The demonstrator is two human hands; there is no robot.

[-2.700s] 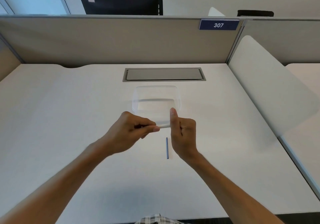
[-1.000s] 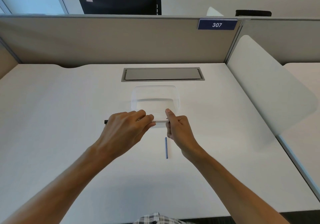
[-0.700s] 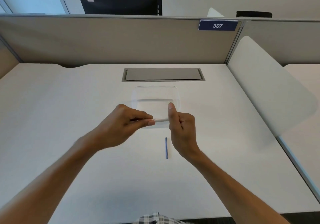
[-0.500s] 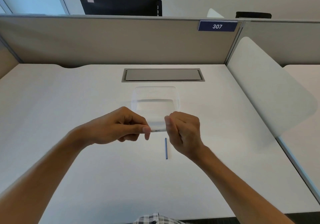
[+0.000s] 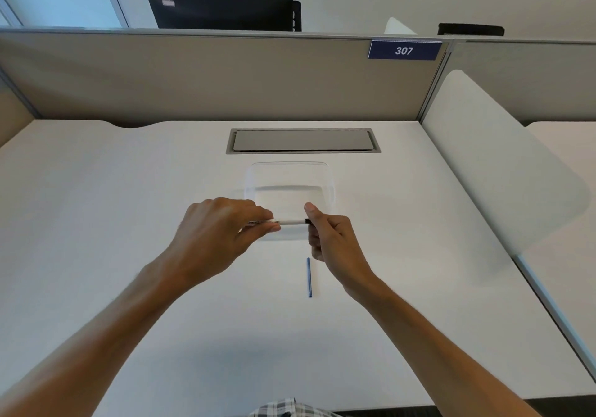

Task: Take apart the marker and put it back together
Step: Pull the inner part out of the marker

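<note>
A thin white marker barrel (image 5: 292, 222) with small black print lies level between both hands, above the desk. My left hand (image 5: 219, 226) pinches its left part, which the fingers hide. My right hand (image 5: 325, 236) grips a black piece at the barrel's right end, thumb pointing up; the piece is mostly hidden. A slim blue rod (image 5: 309, 277) lies on the white desk (image 5: 129, 223) just below my right hand, pointing away from me, untouched.
A clear plastic tray (image 5: 329, 178) sits right behind the hands. Farther back is a grey cable hatch (image 5: 303, 140) and the beige partition (image 5: 193, 74) with a 307 label. A white divider panel (image 5: 490, 165) borders the desk on the right.
Both hands have kept working the marker in front of the tray, shifting and turning their grip. More of the white barrel now shows between them. The blue rod has not moved.
</note>
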